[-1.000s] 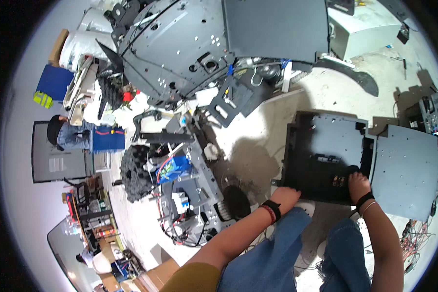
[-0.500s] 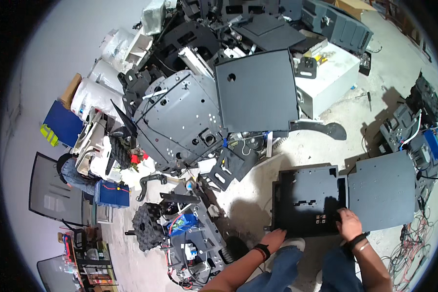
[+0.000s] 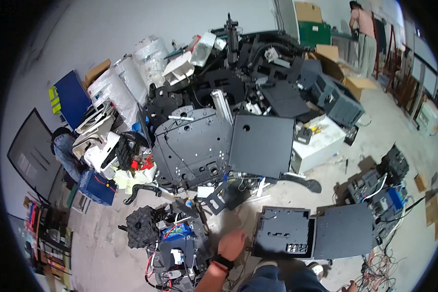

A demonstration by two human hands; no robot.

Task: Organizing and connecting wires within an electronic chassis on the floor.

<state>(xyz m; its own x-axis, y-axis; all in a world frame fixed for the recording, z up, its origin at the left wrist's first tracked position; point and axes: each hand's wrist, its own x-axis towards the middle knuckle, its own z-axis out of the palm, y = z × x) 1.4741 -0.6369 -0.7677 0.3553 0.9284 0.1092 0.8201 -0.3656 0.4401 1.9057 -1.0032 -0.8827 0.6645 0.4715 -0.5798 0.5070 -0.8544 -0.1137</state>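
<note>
There was the left hand (image 3: 232,244), near the left edge of the shallow, open dark-grey metal box (image 3: 282,223) on the pale concrete floor (image 3: 102,233)! Fingers spread or pressed together? I couldn't tell, nor for the right hand (image 3: 350,287), cut off at the bottom near tangled reddish and black wires (image 3: 380,270). A flat grey metal panel (image 3: 344,231) sat just right of the box; leftward, a bright-blue rectangular block (image 3: 176,232) showed, any print too small to read.

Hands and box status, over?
Left hand left of dark box, apart; right hand at picture's lower edge, partly cut off. Grey panel alongside. Tangled cables near right hand.
</note>
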